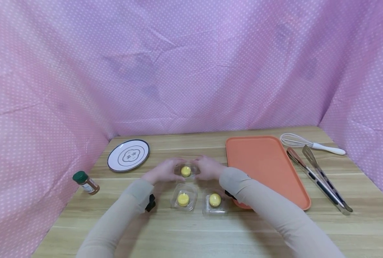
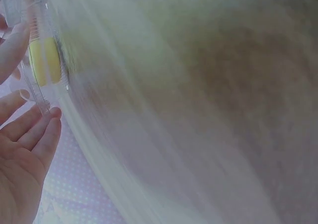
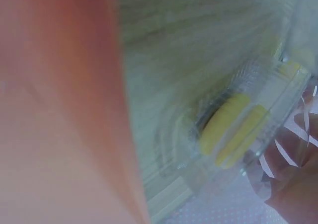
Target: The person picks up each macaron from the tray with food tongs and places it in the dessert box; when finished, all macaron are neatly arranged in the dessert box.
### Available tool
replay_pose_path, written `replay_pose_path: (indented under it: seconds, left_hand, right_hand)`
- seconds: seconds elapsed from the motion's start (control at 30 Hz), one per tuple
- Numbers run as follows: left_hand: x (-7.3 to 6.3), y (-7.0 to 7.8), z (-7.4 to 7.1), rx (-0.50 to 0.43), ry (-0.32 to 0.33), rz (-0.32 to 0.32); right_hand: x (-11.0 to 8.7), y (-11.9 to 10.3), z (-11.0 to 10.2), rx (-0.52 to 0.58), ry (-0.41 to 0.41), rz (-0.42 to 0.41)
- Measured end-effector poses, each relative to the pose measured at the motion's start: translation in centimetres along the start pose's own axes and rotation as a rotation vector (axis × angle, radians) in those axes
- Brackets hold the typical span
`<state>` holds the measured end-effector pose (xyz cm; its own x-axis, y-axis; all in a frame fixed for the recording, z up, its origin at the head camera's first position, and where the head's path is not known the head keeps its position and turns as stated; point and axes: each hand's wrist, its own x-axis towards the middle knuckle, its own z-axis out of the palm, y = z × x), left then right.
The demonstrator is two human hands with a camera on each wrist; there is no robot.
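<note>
My left hand point(image 1: 165, 171) and right hand point(image 1: 209, 168) hold the far clear plastic box point(image 1: 193, 171) from either side. Inside it sits a yellow macaron point(image 1: 185, 171). In the left wrist view, left fingertips point(image 2: 53, 112) are at the box's clear rim. The right wrist view shows right-hand fingers point(image 3: 285, 159) partly behind clear plastic. Nearer to me are two more clear boxes: the left one point(image 1: 193, 195) has a yellow macaron point(image 1: 183, 199) in it, and so does the right one point(image 1: 214, 212), with its macaron point(image 1: 215, 200).
An orange tray point(image 1: 262, 161) lies beside my right forearm. Beyond it are a whisk point(image 1: 324, 147) and metal tongs point(image 1: 327, 188). To the left are a white plate point(image 1: 117, 156) with a dark rim and a green-capped spice bottle point(image 1: 87, 183). Pink dotted cloth point(image 1: 191, 71) hangs behind the table.
</note>
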<state>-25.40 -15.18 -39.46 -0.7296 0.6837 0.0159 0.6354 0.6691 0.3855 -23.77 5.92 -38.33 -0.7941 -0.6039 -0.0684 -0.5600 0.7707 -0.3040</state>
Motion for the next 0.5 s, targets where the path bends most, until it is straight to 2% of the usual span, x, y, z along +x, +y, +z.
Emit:
replay_pose_path:
  seconds: [0.2,0.5]
  left_hand:
    - [0.01,-0.01,0.10,-0.023,-0.015,-0.026]
    - [-0.12,0.64,-0.10,-0.008,-0.031,-0.016]
  right_hand:
    - [0.20,0.43,0.33,-0.004,0.013,-0.023]
    - [0.17,0.62,0.30,-0.005,0.007,-0.030]
